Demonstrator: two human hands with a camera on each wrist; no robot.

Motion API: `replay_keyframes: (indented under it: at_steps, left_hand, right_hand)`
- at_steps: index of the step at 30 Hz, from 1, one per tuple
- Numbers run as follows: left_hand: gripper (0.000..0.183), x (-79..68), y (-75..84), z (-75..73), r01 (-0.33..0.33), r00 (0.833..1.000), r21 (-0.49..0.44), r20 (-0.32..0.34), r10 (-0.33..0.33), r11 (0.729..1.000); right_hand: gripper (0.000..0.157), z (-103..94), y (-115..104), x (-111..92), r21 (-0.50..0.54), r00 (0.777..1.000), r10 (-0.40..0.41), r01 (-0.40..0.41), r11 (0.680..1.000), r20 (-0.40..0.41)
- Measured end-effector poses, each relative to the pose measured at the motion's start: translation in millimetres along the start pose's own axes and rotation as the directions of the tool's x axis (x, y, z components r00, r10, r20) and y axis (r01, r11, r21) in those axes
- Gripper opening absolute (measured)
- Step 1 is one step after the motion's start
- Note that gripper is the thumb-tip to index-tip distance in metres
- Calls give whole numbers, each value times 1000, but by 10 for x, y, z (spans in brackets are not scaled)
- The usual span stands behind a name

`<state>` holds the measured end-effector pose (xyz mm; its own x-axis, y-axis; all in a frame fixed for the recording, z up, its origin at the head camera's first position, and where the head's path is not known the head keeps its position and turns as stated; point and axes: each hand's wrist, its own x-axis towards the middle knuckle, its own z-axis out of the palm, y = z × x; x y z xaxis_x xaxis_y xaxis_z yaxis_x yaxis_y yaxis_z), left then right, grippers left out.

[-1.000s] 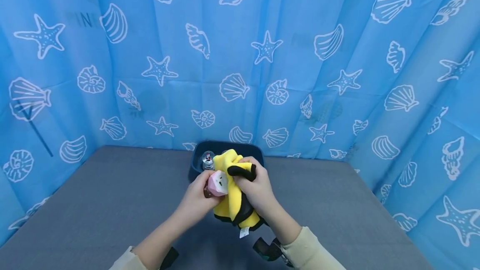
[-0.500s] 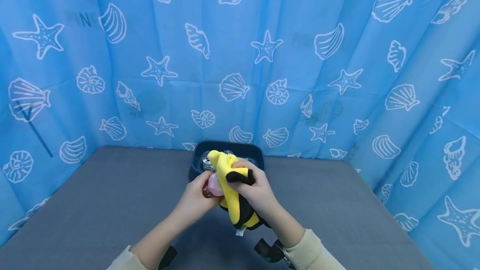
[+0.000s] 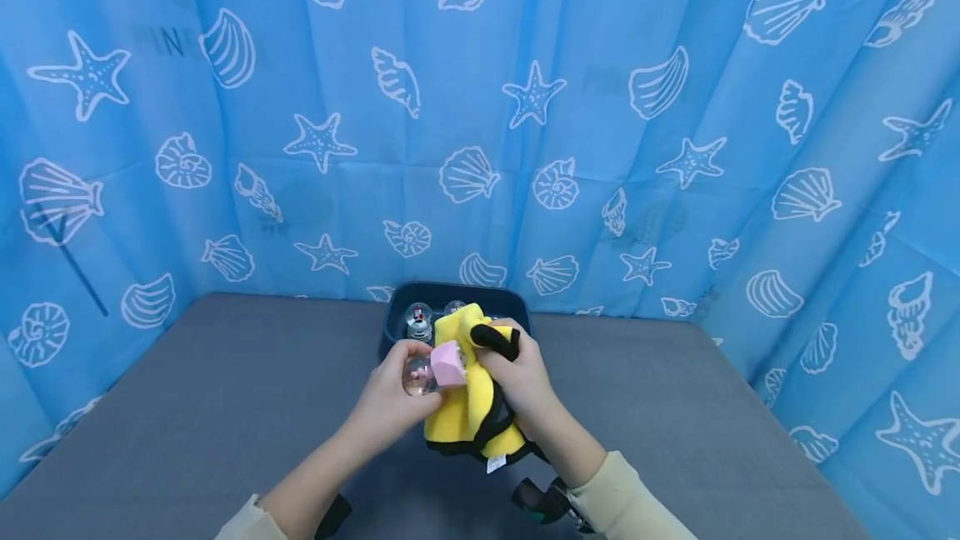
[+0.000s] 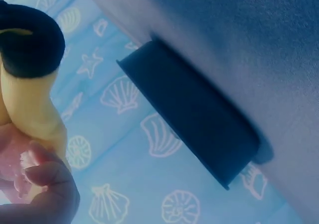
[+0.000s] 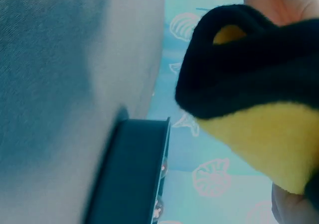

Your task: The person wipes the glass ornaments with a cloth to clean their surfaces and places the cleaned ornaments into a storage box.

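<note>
A small snow globe with a pink base (image 3: 448,364) lies on its side in my left hand (image 3: 386,394), its clear ball between thumb and fingers and the base pointing right. My right hand (image 3: 525,382) grips a bunched yellow cloth (image 3: 452,422) with black edging, right up against the base. In the left wrist view, fingers (image 4: 52,189) show at the lower left below the cloth (image 4: 32,102). Folds of the cloth (image 5: 264,139) fill the right side of the right wrist view, hiding most of the right hand.
Behind the hands, a dark blue bin (image 3: 392,338) stands on the grey table (image 3: 285,390) near the curtain (image 3: 465,107). Inside it are a snow globe (image 3: 418,322) and another clear ball (image 3: 454,307), partly behind the cloth.
The cloth covered part of the pink base half a second ago and has since shifted right. The globe has turned in my left hand, so its clear ball now shows.
</note>
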<state>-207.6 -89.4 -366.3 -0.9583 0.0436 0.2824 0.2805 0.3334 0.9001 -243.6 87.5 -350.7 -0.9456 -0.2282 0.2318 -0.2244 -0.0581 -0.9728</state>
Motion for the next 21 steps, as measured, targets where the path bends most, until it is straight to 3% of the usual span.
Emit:
replay_keyframes:
  at_steps: [6, 10, 13, 21]
  left_hand:
    - [44, 14, 7, -77, -17, 1000, -73, -10, 16, 997]
    - [42, 27, 19, -111, -18, 1000, -120, 5, 18, 993]
    - [43, 28, 27, -106, 5, 1000, -146, 10, -4, 989]
    - [37, 28, 20, -86, 31, 999, -173, -11, -33, 985]
  right_hand:
    - [29, -75, -32, -9, 8, 996, -37, 38, 999, -87]
    - [31, -30, -63, -38, 28, 998, -64, 65, 998, -28]
    - [31, 28, -41, -48, 60, 999, -41, 40, 997, 22]
    - [34, 54, 58, -48, 45, 999, 35, -35, 998, -10]
